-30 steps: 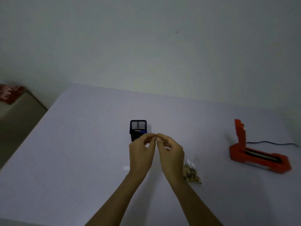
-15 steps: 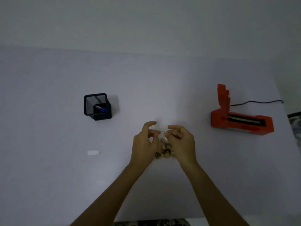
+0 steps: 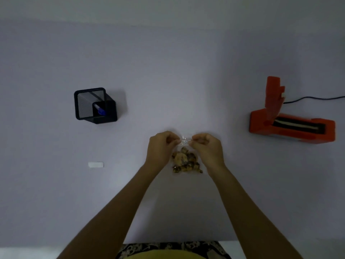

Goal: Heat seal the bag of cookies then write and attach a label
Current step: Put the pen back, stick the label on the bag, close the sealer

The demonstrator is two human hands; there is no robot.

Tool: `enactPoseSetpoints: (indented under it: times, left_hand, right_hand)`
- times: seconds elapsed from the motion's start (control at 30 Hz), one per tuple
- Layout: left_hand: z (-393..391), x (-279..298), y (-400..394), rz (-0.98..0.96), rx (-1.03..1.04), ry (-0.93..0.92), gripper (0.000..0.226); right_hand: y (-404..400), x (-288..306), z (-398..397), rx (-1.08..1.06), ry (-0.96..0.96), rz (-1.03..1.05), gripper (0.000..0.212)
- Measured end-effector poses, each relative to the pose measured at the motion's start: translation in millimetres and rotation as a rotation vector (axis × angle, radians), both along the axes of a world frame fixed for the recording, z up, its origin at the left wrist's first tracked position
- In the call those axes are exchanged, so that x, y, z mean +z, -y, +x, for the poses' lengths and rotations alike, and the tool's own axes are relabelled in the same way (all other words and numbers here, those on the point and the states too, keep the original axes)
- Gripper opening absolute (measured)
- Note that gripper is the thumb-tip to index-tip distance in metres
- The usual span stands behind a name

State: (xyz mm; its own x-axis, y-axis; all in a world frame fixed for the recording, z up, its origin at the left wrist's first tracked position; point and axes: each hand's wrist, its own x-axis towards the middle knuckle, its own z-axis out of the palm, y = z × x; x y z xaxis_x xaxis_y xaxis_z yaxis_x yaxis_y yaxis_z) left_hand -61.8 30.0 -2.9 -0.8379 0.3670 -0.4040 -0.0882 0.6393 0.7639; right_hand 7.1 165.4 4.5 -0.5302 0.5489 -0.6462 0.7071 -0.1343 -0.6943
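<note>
A clear plastic bag of brown cookies (image 3: 185, 160) lies on the table in front of me. My left hand (image 3: 160, 146) pinches the bag's top edge at its left corner. My right hand (image 3: 207, 146) pinches the same edge at the right corner, so the printed top strip is stretched between them. An orange heat sealer (image 3: 291, 122) stands to the right with its lid raised. A small white label (image 3: 96, 164) lies flat to the left. A blue pen (image 3: 99, 110) stands in a black mesh pen holder (image 3: 95, 105) at the far left.
A black power cord (image 3: 315, 98) runs from the sealer off the right edge. The pale table (image 3: 56, 202) ends near my body at the bottom, where patterned clothing (image 3: 171, 247) shows.
The view has tilted down toward the table. Both hands have dropped to the bag of cookies and moved apart, pulling its top edge taut.
</note>
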Motion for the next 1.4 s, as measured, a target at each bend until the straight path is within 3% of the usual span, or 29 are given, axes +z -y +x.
enactPoseSetpoints:
  times: [0.27,0.67,0.97,1.1,1.4]
  left_hand:
    - [-6.3,-19.9,-17.0,-0.161,-0.106,-0.122,0.009]
    - [-4.7,-26.7,-17.3,-0.206,-0.123,-0.148,0.007]
    - [-4.9,-30.1,-13.4,-0.144,-0.096,-0.153,0.026]
    - [-5.4,-31.8,-14.9,-0.134,-0.101,-0.162,0.025]
    - [-2.7,-31.7,-15.6,-0.129,-0.121,-0.206,0.026]
  right_hand:
    - [-3.9,-4.9,-5.8,0.121,0.029,0.215,0.017]
    - [0.0,-10.7,-7.3,0.172,0.054,0.252,0.022]
    - [-5.2,-15.1,-3.7,0.184,0.004,0.271,0.023]
    - [-4.9,-16.1,-3.6,0.242,0.005,0.301,0.035]
    - [-18.5,-16.8,3.9,0.284,-0.002,0.346,0.022]
